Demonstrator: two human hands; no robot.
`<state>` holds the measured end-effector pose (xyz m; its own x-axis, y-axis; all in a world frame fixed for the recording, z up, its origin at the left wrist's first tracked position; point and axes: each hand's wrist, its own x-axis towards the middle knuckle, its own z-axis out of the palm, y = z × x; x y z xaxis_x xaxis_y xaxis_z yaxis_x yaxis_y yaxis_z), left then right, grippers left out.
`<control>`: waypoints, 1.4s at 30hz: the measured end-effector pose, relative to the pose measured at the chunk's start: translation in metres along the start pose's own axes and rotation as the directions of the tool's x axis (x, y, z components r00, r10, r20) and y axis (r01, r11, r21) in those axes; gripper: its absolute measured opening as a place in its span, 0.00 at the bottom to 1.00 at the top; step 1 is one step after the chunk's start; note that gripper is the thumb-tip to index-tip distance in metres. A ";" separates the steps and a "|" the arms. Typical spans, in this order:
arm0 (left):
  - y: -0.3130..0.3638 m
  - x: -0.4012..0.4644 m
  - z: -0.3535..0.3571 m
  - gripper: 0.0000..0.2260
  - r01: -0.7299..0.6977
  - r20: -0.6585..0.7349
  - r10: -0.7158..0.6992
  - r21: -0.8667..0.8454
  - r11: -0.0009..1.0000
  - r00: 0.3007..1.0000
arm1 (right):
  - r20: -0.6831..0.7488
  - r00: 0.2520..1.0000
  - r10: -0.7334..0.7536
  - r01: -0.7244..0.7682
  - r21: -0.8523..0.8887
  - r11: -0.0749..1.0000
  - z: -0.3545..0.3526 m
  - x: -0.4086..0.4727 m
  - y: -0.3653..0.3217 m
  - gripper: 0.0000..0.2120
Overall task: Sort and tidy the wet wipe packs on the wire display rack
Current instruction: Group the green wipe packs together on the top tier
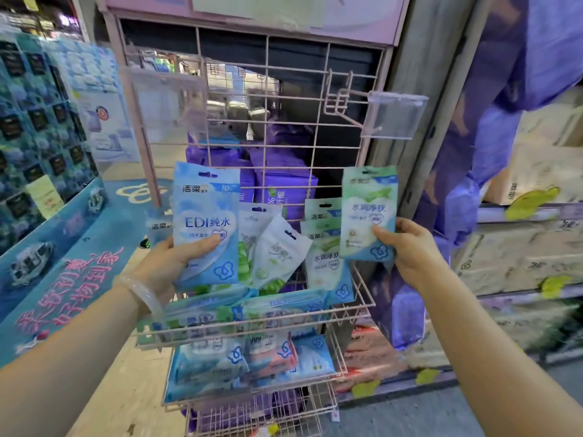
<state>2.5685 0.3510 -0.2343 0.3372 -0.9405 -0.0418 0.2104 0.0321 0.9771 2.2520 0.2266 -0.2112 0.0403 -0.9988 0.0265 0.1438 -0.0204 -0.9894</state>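
Left hand (176, 257) grips a blue pack (206, 222), right hand (410, 247) pinches a green pack (369, 212), both held up over the pink wire basket (362, 291).

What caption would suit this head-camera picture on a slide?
Left hand holds a blue wipe pack, right hand a green wipe pack, above the pink wire rack.

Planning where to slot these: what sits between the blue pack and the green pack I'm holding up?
Head view: between the blue EDI pack and the green pack, white aloe-print packs and more green packs stand in the pink wire basket.
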 end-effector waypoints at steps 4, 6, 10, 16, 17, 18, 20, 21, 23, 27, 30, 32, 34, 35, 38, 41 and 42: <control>0.003 -0.004 -0.001 0.06 -0.060 -0.067 0.056 -0.059 0.996 0.996 | -0.001 1.000 -0.019 0.019 0.106 0.994 -0.004 0.002 -0.003 0.07; 0.003 -0.006 -0.001 0.05 -0.075 -0.088 0.069 -0.062 0.995 0.994 | 0.013 1.000 -0.023 0.022 0.092 0.996 -0.003 0.002 0.002 0.07; 0.003 -0.009 -0.003 0.05 -0.089 -0.096 0.080 -0.086 0.992 0.992 | 0.064 0.998 0.029 -0.020 -0.133 0.991 0.009 -0.005 0.026 0.05; 0.009 -0.015 -0.012 0.08 -0.100 -0.130 0.086 -0.108 0.989 0.988 | 0.034 0.973 -0.227 0.150 -0.842 0.518 0.025 -0.023 0.043 0.20; 0.009 -0.016 -0.014 0.09 -0.115 -0.154 0.098 -0.106 0.988 0.983 | 0.065 0.944 -0.324 0.237 -0.816 0.527 0.031 -0.029 0.040 0.19; 0.010 -0.017 -0.015 0.10 -0.131 -0.184 0.110 -0.104 0.986 0.977 | 0.105 0.899 -0.425 0.334 -0.791 0.512 0.039 -0.035 0.037 0.18; 0.010 -0.019 -0.016 0.11 -0.151 -0.237 0.121 -0.113 0.982 0.964 | 0.210 0.793 -0.572 0.509 -0.745 0.432 0.058 -0.049 0.028 0.16; 0.010 -0.020 -0.017 0.12 -0.155 -0.255 0.120 -0.122 0.980 0.960 | 0.295 0.766 -0.571 0.574 -0.714 0.401 0.068 -0.056 0.023 0.16; 0.010 -0.022 -0.019 0.17 -0.149 -0.279 0.107 -0.134 0.980 0.954 | 0.541 0.772 -0.333 0.635 -0.664 0.394 0.081 -0.065 0.015 0.19; 0.010 -0.026 -0.022 0.32 -0.126 -0.289 0.079 -0.146 0.981 0.954 | 0.700 0.670 0.246 0.682 -0.712 0.166 0.092 -0.070 0.023 0.22; 0.009 -0.029 -0.022 0.35 -0.119 -0.279 0.076 -0.139 0.983 0.957 | 0.719 0.663 0.206 0.667 -0.693 0.273 0.084 -0.062 0.034 0.12; 0.009 -0.030 -0.023 0.33 -0.119 -0.273 0.077 -0.142 0.983 0.959 | 0.702 0.701 0.124 0.566 -0.654 0.502 0.073 -0.053 0.033 0.05; 0.009 -0.027 -0.023 0.29 -0.125 -0.265 0.084 -0.143 0.982 0.961 | 0.606 0.795 0.025 0.370 -0.517 0.772 0.057 -0.044 0.026 0.03; 0.009 -0.026 -0.023 0.27 -0.127 -0.264 0.085 -0.146 0.981 0.961 | 0.524 0.851 0.017 0.218 -0.384 0.897 0.050 -0.041 0.023 0.03; 0.006 -0.021 -0.022 0.27 -0.121 -0.252 0.077 -0.164 0.979 0.965 | 0.350 0.932 0.096 -0.059 -0.116 0.992 0.030 -0.034 0.024 0.07; 0.002 -0.020 -0.019 0.21 -0.119 -0.211 0.086 -0.149 0.982 0.974 | 0.207 0.976 0.062 0.088 -0.641 0.763 0.019 -0.033 0.041 0.12; 0.001 -0.019 -0.019 0.19 -0.120 -0.205 0.089 -0.145 0.982 0.975 | 0.185 0.982 0.024 0.129 -0.767 0.628 0.019 -0.033 0.045 0.14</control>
<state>2.5792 0.3752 -0.2367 0.5356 -0.8445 0.0038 0.2988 0.1937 0.9345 2.2756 0.2599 -0.2544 0.2261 -0.9737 0.0284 -0.6630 -0.1752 -0.7278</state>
